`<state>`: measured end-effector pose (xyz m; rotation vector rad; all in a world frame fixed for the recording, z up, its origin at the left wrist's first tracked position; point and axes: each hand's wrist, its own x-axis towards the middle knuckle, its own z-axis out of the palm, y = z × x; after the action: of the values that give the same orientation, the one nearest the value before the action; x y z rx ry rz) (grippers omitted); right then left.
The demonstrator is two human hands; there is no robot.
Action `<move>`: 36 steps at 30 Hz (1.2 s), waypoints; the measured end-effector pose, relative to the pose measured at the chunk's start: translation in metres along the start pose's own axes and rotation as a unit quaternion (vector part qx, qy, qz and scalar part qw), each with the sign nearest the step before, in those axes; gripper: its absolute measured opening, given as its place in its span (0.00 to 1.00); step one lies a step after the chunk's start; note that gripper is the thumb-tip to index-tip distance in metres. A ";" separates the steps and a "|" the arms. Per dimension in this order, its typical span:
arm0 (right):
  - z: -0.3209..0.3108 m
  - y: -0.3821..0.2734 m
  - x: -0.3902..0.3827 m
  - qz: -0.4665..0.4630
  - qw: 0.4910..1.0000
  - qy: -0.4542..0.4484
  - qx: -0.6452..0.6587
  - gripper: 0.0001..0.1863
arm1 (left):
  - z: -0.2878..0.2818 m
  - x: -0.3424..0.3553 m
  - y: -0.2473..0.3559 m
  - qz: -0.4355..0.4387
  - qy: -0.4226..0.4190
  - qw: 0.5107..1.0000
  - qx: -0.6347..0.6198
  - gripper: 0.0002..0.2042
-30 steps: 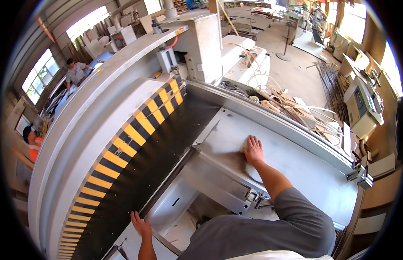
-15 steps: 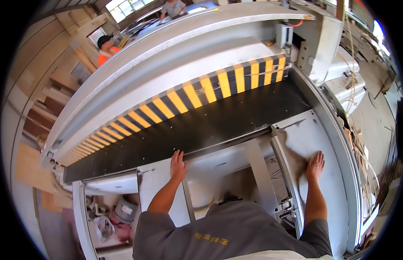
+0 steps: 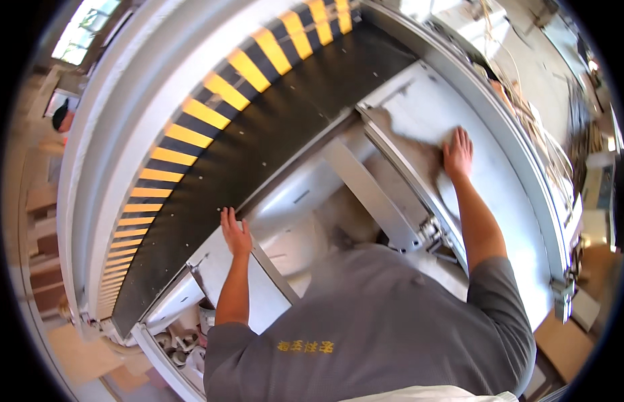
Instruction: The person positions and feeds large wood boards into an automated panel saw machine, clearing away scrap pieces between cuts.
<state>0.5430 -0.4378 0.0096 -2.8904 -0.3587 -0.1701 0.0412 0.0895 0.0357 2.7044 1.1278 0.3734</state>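
My left hand (image 3: 236, 233) rests with fingers stretched on the inner corner of a white metal panel (image 3: 235, 285), its fingertips at the edge of a long black bed (image 3: 218, 201). My right hand (image 3: 458, 154) lies flat, fingers extended, on a wider white side panel (image 3: 506, 201) with a brownish dusty patch. Neither hand holds anything. Between them is an open recess in the machine, crossed by a flat grey metal bar (image 3: 372, 194). A metal rail (image 3: 409, 177) runs along the right panel's inner edge.
Beyond the black bed stands a yellow-and-black striped guard (image 3: 174, 157) under a big white beam (image 3: 91, 174). Cables (image 3: 526, 114) hang at the right, outside the machine's frame. A person in a dark cap (image 3: 63, 115) is at the far left. Wooden boards (image 3: 77, 348) lie lower left.
The view has turned right and tipped downward, so the machine appears slanted. Both hands stay flat on their panels, with my torso leaning farther over the recess.
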 end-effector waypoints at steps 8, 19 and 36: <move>0.011 0.000 0.007 -0.006 1.000 0.016 -0.023 0.36 | 0.037 0.029 -0.010 0.002 0.012 0.999 -0.043 0.26; 0.019 0.003 0.004 -0.007 1.000 0.005 -0.024 0.35 | 0.100 0.163 0.096 0.124 0.004 0.991 -0.041 0.26; 0.039 0.007 0.000 -0.033 0.999 -0.013 -0.025 0.35 | 0.215 0.375 0.189 0.143 0.095 0.980 0.102 0.35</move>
<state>0.5485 -0.4352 -0.0300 -2.9336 -0.4605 -0.1550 0.4871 0.2111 -0.0592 3.0795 0.8587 0.6015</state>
